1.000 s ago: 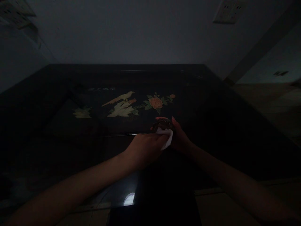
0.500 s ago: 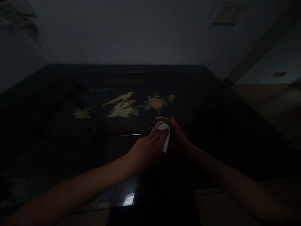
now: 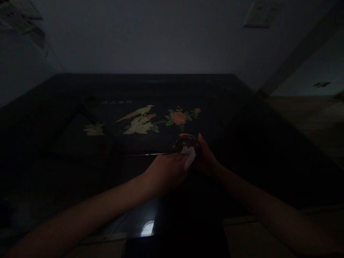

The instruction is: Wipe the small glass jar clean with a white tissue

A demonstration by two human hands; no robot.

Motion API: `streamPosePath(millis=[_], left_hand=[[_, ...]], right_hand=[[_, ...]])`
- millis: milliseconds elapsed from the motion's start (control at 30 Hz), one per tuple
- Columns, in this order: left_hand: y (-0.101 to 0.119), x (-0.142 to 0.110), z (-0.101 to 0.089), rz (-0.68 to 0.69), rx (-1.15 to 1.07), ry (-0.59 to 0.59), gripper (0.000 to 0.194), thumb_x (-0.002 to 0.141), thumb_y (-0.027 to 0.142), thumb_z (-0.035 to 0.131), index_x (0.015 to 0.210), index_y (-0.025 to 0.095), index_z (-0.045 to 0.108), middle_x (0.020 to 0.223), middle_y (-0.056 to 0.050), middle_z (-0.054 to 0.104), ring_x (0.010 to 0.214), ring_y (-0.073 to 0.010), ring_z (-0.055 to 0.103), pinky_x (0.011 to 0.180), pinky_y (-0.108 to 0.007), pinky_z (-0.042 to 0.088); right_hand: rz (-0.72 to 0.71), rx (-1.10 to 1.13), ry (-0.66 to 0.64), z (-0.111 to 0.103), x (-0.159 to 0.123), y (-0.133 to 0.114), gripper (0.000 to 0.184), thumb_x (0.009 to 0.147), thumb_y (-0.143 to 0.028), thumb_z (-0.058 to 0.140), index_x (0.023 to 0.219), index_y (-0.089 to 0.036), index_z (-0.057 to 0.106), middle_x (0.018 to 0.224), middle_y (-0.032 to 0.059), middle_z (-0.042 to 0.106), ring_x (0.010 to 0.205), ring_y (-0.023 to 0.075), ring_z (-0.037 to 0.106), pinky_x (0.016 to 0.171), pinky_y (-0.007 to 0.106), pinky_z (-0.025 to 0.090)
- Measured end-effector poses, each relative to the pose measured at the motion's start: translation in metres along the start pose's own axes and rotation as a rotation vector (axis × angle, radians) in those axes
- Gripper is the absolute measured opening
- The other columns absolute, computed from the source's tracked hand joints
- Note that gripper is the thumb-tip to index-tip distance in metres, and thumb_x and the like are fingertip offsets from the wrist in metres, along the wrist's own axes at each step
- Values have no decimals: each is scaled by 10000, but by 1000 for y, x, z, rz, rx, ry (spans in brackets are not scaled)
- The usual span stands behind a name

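In the dim light my right hand (image 3: 206,154) is wrapped round the side of a round, see-through glass vessel (image 3: 187,140); its exact kind is too dark to make out. A white tissue (image 3: 190,157) is pinched in my left hand (image 3: 168,170), which is closed. The tissue lies against the near side of the glass rim, partly over its mouth. Both hands are close together above the near part of a dark, glossy table (image 3: 139,170). My left fingertips are mostly hidden behind the hand and tissue.
The tabletop carries a picture of a bird and flowers (image 3: 178,118) and a row of characters. A pale wall (image 3: 147,39) stands behind it, with a socket (image 3: 259,14) at upper right and a power strip (image 3: 18,18) at upper left. Tiled floor (image 3: 303,113) shows at right.
My left hand has drawn back slightly toward me, and the tissue is more bunched, uncovering more of the glass rim. My right hand has barely moved.
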State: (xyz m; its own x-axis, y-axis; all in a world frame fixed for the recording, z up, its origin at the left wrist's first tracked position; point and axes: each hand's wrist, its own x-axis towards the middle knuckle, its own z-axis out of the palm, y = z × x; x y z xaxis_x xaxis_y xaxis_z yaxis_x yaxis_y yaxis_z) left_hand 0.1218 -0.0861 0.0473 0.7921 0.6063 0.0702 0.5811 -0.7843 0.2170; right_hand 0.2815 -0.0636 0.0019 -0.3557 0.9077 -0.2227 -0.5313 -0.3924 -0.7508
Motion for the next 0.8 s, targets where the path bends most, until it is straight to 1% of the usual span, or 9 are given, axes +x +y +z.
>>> streamPosePath(millis=[100,167,267,367,533,667,800], left_hand=[[0,-3,1,47,140,45,343,902,123,426,1245,110,436,1122,-126,672,1044,-214,647,832,-332,559],[1,-4,1,6,203,49,356,905,121,418,1260,107,437,1201,-146,639,1134,-230,602,813,-321,569],[2,-4,3,-73,233,32,362,913,119,385,1271,123,440,1282,-154,591,1215,-232,544,803,-301,574],[1,-2,7,-82,191,46,401,910,118,371,1310,110,395,1324,-168,554,1265,-234,498,901,-337,542],[-5,1,15,30,52,85,469,889,128,406,1348,68,330,1361,-186,512,1349,-244,393,1062,-365,424],[-8,1,22,93,-42,101,513,896,126,394,1386,49,266,1420,-211,444,1398,-247,300,1107,-378,369],[-7,1,21,89,-135,66,529,890,112,390,1399,77,250,1453,-204,405,1404,-239,286,1119,-385,349]], right_hand=[[-20,2,-43,-2,2,3,470,860,-626,455,1068,-245,636,925,26,726,871,177,673,874,335,479],[-27,2,-49,-4,3,4,465,845,-634,476,1069,-259,633,924,15,724,871,171,671,871,331,481],[-34,4,-46,-5,4,5,443,818,-631,526,1047,-270,642,931,-4,718,894,164,662,891,322,471],[-38,1,-52,-4,3,4,428,815,-619,542,1033,-267,650,942,-5,713,912,164,655,901,316,467],[-47,9,-33,-3,2,4,441,816,-622,534,1035,-259,655,908,-5,710,870,164,661,871,314,484],[-25,15,-24,-2,2,2,447,816,-624,528,1026,-250,652,874,3,712,828,168,667,859,329,491],[0,15,-11,0,0,-1,442,824,-616,519,1025,-242,644,869,14,719,844,177,670,876,342,480]])
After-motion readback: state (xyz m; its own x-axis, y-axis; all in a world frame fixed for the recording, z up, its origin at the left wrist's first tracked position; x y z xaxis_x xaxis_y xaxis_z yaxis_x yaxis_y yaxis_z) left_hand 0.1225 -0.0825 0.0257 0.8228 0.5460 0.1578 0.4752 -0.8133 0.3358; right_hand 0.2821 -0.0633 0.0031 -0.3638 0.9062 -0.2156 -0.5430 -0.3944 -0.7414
